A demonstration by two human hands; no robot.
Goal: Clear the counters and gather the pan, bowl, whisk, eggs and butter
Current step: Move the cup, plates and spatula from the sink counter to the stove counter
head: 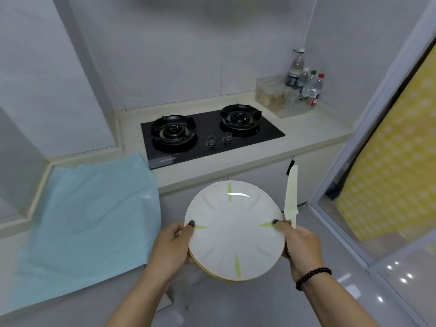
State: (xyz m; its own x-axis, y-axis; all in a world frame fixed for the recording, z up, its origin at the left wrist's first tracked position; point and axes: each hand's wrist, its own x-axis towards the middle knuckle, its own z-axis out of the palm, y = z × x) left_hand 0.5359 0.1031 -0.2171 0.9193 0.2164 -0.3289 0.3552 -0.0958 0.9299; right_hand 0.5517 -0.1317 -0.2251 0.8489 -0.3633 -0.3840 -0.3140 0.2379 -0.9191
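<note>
I hold the plate stack [236, 230] by its rims, left hand [173, 244] at nine o'clock, right hand [299, 244] at three, also pinching a knife [290, 197]. That awkward double grip risks dropping either.

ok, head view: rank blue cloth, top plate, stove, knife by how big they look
1. Blue cloth, largest.
2. Stove and top plate: look about alike, and the plate is much nearer the camera, so unranked.
3. Knife, smallest, held with the plates in the right hand.
</note>
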